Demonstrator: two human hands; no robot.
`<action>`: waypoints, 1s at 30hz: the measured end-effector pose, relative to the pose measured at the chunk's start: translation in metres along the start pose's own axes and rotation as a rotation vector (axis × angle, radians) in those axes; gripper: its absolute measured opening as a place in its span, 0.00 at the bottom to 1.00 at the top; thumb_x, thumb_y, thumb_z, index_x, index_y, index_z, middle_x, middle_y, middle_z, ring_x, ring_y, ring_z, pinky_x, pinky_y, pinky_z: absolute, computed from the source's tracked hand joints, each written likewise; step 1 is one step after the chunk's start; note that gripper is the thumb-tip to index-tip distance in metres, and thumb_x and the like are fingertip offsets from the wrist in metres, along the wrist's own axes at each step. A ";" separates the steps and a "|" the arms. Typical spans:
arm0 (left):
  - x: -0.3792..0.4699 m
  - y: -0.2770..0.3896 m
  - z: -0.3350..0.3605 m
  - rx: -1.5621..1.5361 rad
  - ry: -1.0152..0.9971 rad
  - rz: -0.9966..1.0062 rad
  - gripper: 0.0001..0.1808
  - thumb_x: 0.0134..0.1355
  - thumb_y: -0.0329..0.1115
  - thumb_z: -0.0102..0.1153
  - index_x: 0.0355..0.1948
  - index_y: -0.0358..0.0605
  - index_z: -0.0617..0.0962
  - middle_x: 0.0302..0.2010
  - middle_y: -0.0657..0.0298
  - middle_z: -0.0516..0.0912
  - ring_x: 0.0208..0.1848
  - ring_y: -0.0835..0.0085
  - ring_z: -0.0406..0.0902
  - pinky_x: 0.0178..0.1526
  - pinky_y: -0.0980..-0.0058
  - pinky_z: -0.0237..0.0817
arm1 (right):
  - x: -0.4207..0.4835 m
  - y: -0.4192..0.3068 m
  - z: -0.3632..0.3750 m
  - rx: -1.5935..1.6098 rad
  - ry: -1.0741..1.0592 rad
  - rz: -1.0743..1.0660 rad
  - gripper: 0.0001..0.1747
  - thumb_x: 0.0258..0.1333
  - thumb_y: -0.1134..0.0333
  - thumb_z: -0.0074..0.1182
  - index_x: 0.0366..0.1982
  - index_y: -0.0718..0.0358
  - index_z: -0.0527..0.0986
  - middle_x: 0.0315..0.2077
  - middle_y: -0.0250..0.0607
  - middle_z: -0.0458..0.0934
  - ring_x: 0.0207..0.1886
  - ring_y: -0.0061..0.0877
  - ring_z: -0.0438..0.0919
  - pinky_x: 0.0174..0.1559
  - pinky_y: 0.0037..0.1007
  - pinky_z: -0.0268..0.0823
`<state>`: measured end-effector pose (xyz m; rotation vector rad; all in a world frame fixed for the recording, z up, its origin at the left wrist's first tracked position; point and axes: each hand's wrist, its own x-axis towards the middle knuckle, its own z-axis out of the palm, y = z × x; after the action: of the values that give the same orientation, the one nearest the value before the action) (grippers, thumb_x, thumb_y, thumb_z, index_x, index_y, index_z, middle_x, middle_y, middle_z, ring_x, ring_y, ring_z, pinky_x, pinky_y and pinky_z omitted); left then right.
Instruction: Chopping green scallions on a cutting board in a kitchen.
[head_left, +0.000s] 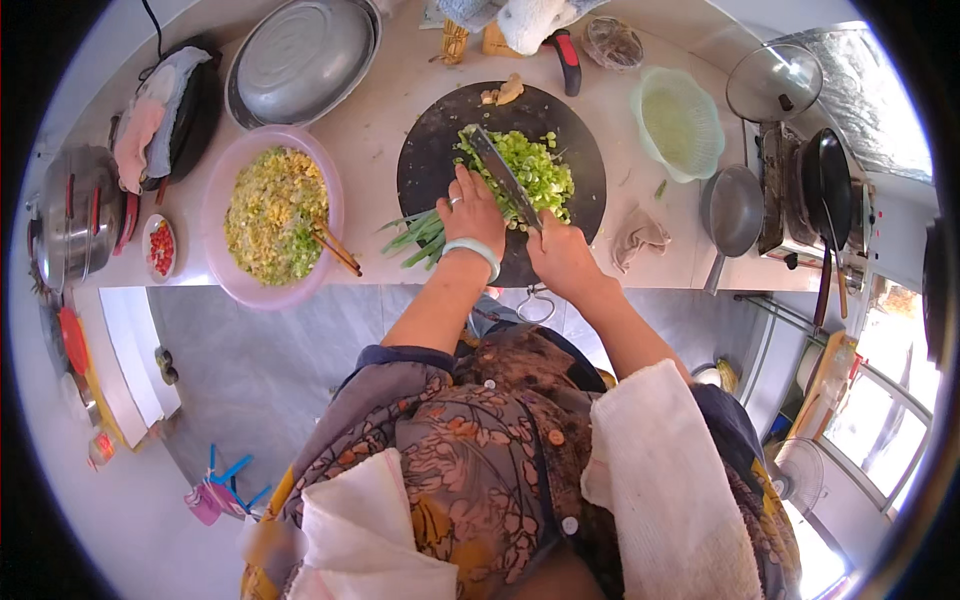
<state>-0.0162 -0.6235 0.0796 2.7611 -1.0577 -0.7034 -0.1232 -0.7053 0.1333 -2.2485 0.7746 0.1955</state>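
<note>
A dark round cutting board lies before me on the counter. My right hand grips a kitchen knife, its blade slanting away to the upper left. Beside the blade, my left hand holds down a bunch of green onion stalks; the part beneath the palm is hidden. Chopped green onion is heaped on the blade's right side. Pieces of what looks like ginger rest at the board's far edge.
Left of the board stands a pink basin of chopped filling with chopsticks. Further left is a small dish of red peppers. To the right are a pale green basket, a crumpled cloth, a saucepan and a gas stove.
</note>
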 end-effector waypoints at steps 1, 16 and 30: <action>0.000 0.000 -0.002 -0.036 -0.019 -0.024 0.45 0.54 0.42 0.62 0.65 0.30 0.54 0.69 0.46 0.50 0.67 0.56 0.56 0.63 0.54 0.51 | -0.005 0.001 -0.001 0.000 0.002 0.000 0.12 0.55 0.68 0.46 0.35 0.73 0.67 0.21 0.64 0.75 0.29 0.55 0.77 0.35 0.50 0.68; 0.002 -0.001 0.006 -0.015 -0.012 0.003 0.44 0.53 0.40 0.62 0.64 0.28 0.57 0.68 0.45 0.52 0.67 0.55 0.55 0.64 0.56 0.51 | -0.004 0.003 -0.004 -0.032 -0.080 -0.026 0.10 0.52 0.72 0.47 0.30 0.75 0.67 0.22 0.67 0.74 0.30 0.56 0.76 0.35 0.50 0.68; 0.004 0.004 0.004 0.061 0.006 -0.004 0.35 0.55 0.36 0.52 0.61 0.28 0.61 0.67 0.44 0.54 0.66 0.55 0.55 0.63 0.55 0.50 | 0.031 -0.001 0.024 -0.100 -0.139 0.112 0.12 0.49 0.72 0.48 0.32 0.77 0.68 0.24 0.67 0.75 0.31 0.57 0.77 0.37 0.49 0.70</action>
<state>-0.0182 -0.6286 0.0754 2.8155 -1.0912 -0.6734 -0.0959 -0.7027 0.1059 -2.2580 0.8322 0.4485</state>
